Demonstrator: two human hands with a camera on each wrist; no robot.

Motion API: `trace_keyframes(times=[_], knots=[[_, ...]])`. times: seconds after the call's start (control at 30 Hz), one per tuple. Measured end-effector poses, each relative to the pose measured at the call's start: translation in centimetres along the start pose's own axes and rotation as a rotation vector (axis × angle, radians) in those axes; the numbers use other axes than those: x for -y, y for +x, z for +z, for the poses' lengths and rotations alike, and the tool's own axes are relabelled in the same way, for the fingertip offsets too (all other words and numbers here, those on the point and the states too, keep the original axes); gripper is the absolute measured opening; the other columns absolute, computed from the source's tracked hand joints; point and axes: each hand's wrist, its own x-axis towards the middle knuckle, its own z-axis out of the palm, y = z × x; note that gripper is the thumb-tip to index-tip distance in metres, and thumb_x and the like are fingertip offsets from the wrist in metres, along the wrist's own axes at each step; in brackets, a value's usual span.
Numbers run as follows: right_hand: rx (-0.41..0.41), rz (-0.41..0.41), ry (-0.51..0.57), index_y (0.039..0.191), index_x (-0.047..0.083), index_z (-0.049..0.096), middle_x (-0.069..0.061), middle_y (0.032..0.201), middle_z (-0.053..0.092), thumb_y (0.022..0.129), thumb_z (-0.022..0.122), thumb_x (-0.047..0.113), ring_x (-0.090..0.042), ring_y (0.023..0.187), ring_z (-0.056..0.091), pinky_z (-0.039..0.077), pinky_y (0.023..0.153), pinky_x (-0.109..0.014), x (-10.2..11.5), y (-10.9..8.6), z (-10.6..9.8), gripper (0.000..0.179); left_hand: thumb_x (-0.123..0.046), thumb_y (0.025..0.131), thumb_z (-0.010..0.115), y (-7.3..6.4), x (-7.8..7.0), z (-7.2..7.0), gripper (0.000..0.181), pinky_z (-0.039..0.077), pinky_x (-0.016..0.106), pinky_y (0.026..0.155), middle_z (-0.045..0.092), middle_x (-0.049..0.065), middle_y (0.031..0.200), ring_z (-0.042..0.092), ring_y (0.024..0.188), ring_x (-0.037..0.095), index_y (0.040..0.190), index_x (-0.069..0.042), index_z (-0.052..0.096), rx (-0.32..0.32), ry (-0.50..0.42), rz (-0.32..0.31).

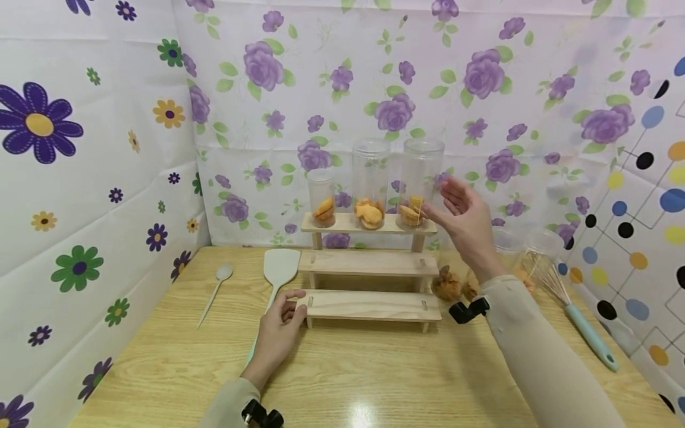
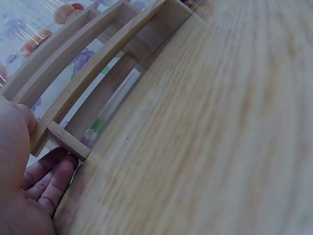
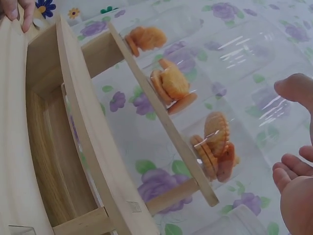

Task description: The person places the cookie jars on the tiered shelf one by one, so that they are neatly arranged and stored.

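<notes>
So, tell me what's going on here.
A person's left hand grips the lowest step of a wooden stand by its left end. The right hand is beside the rightmost jar on the top step; whether they touch is unclear. Two more jars stand there, and all three hold orange biscuits.

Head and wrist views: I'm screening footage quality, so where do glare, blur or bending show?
Head: glare on the table near the frame's bottom; left wrist: wooden stand looks bowed, table grain blurred; right wrist: light streaks across clear jars.

Left sleeve [image 1: 227,403], right sleeve [image 1: 540,356] — pale beige, plain, wrist-length. Left wrist unit [image 1: 254,409], right wrist unit [image 1: 461,312] — black, angular, compact.
</notes>
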Motion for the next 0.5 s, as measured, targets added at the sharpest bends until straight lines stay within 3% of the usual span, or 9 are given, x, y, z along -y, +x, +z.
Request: trace_keyframes(times=[0.33, 0.5], knots=[[-0.106, -0.135, 0.105, 0.163, 0.009, 0.052, -0.010, 0.156, 0.058, 0.094, 0.089, 0.001, -0.027, 0.147, 0.055, 0.043, 0.124, -0.030, 1.1, -3.9, -1.6, 0.079, -0.022, 0.114, 0.068, 0.0, 0.0, 0.0, 0.029, 0.057, 0.025, 0.083, 0.076, 0.005, 0.113, 0.071, 0.099, 0.019, 0.143, -0.022, 0.067, 0.002, -0.001, 0.002], [-0.151, -0.215, 0.193, 0.159, 0.007, 0.056, -0.014, 0.151, 0.061, 0.090, 0.084, -0.014, -0.031, 0.143, 0.057, 0.045, 0.121, -0.028, 1.4, -5.9, -3.1, 0.077, -0.022, 0.114, 0.068, 0.1, 0.0, 0.0, 0.029, 0.057, 0.025, 0.084, 0.076, 0.005, 0.113, 0.071, 0.101, 0.019, 0.143, -0.022, 0.067, 0.005, 0.004, -0.002]])
